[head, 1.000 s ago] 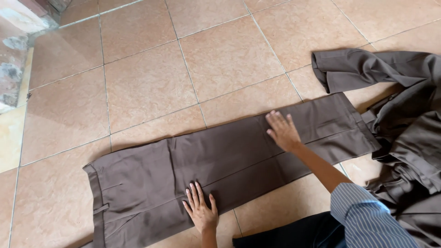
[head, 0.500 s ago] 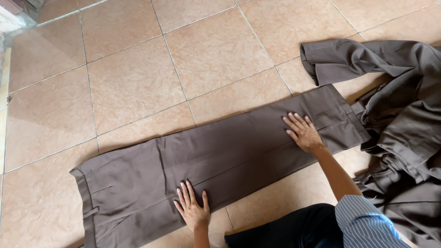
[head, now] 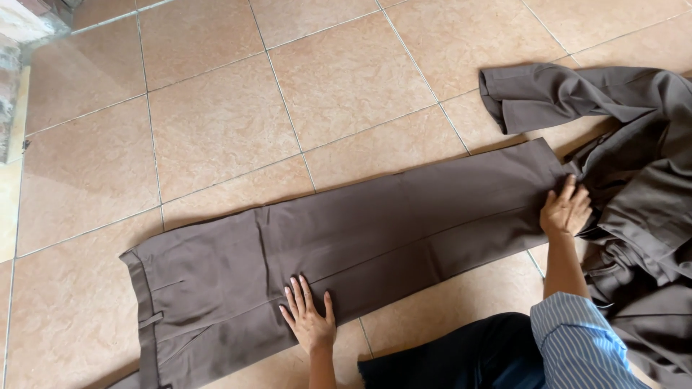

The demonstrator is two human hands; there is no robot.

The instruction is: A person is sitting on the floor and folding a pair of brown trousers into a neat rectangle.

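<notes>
Terracotta floor tiles [head: 216, 122] stretch bare to the far and left. Brown trousers [head: 346, 238] lie flat across them, waistband at near left, hem at right touching a heap of brown garments [head: 634, 180]. Soft, light cloth, likely best gripped at hem or waistband. Left hand [head: 310, 320] rests flat, fingers spread; right hand [head: 567, 209] curls on the hem, grasp uncertain.

We see a floor of large square glossy terracotta-beige ceramic tiles [head: 216, 130] with thin pale grout lines; soft daylight reflects off it at upper left; a rough grey masonry edge [head: 9, 86] borders the left side.
</notes>
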